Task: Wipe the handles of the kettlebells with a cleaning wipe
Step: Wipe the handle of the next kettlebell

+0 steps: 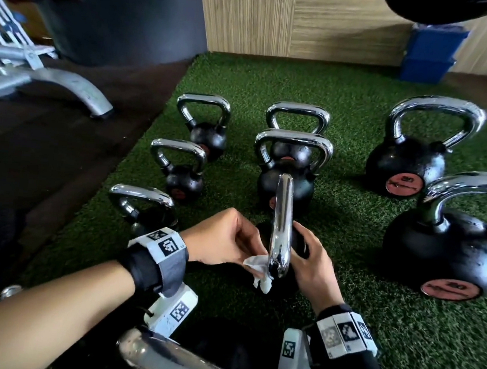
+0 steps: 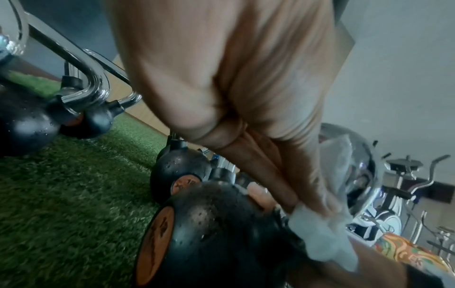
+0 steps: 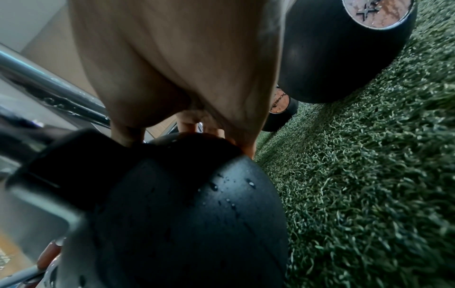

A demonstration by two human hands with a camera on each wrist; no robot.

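A black kettlebell point(image 2: 216, 233) stands on the green turf right in front of me, its chrome handle point(image 1: 282, 225) seen edge-on. My left hand point(image 1: 255, 253) pinches a crumpled white wipe point(image 1: 259, 268) against the near lower left side of that handle. In the left wrist view the wipe point(image 2: 320, 233) is bunched under the fingertips point(image 2: 307, 204) beside the handle point(image 2: 362, 165). My right hand point(image 1: 300, 239) grips the kettlebell from the right, below the handle. The right wrist view shows its fingers point(image 3: 192, 124) curled over the top of the ball point(image 3: 192, 214), which carries water drops.
Several more chrome-handled kettlebells stand on the turf point(image 1: 346, 84): three at the left point(image 1: 184, 176), two behind point(image 1: 293, 147), two large ones at the right point(image 1: 441, 249). Another chrome handle point(image 1: 164, 358) lies just below my wrists. A grey bench frame point(image 1: 55, 82) stands left, blue boxes point(image 1: 430, 53) back right.
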